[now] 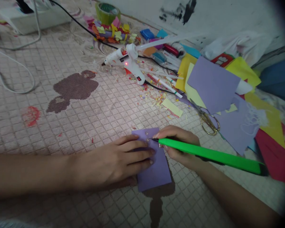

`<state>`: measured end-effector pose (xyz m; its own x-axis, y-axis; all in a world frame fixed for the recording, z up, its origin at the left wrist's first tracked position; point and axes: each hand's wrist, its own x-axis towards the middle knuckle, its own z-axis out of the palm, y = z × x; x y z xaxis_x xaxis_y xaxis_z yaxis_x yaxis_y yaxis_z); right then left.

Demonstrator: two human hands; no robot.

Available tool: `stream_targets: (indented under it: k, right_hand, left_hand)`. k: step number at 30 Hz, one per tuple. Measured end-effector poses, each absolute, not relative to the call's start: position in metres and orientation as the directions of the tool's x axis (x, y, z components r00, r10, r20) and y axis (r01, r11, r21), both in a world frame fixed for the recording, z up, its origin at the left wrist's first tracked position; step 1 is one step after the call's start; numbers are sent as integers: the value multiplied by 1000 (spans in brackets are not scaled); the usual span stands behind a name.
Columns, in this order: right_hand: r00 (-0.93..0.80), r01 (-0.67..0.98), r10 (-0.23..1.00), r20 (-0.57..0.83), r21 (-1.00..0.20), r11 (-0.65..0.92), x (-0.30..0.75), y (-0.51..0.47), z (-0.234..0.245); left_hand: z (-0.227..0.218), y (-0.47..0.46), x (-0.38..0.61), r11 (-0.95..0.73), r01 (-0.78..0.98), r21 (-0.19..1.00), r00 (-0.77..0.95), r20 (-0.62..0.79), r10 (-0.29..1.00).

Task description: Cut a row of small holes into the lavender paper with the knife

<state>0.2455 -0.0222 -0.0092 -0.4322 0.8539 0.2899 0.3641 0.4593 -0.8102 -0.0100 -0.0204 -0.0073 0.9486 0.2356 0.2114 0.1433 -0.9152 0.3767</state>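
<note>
A small purple paper rectangle (156, 172) lies on the patterned cloth in front of me, with a few small marks near its top edge. My left hand (123, 156) rests flat across its left part, fingers stretched out. In my right hand (180, 142), a long bright green pen (211, 155) is gripped close to its dark tip. That tip meets or hovers just over the paper beside the marks; I cannot tell which. The right fingers are partly hidden behind the pen.
Beyond the hands lies a white glue gun (130, 63) with its red light lit. Gold-handled scissors (207, 122) rest by coloured paper sheets (213, 82) at right. Paper scraps (156, 98), green tape (107, 13) and a white power strip (30, 19) are farther back.
</note>
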Motion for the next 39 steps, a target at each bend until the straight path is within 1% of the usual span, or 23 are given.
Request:
stream_targets:
  k: [8, 12, 15, 18, 22, 30, 36, 39]
  right_hand:
    - [-445, 368, 840, 311, -792, 488, 240, -20, -3]
    - [-450, 366, 850, 274, -812, 455, 241, -20, -4]
    - [-400, 344, 877, 265, -844, 412, 243, -20, -8]
    - [-354, 344, 887, 296, -841, 418, 244, -20, -13]
    - [-382, 368, 874, 301, -818, 442, 245, -21, -15]
    - [-428, 377, 849, 310, -792, 479, 242, -21, -5]
    - [-470, 391, 821, 323, -758, 522, 242, -21, -3]
    - [-476, 372, 819, 319, -771, 516, 243, -22, -5]
  left_hand:
    - [-7, -20, -10, -916, 133, 379, 946, 226, 231]
    - [-8, -20, -11, -920, 140, 365, 947, 222, 232]
    - [-8, -21, -11, -922, 137, 362, 949, 220, 228]
    - [-8, -21, -11, -922, 137, 363, 950, 214, 225]
    - [-7, -20, -11, -919, 139, 369, 951, 210, 228]
    - [-7, -21, -10, -920, 136, 368, 947, 224, 229]
    - [-7, -20, -10, -923, 138, 360, 954, 204, 222]
    - [-8, -20, -10, -924, 137, 356, 954, 205, 220]
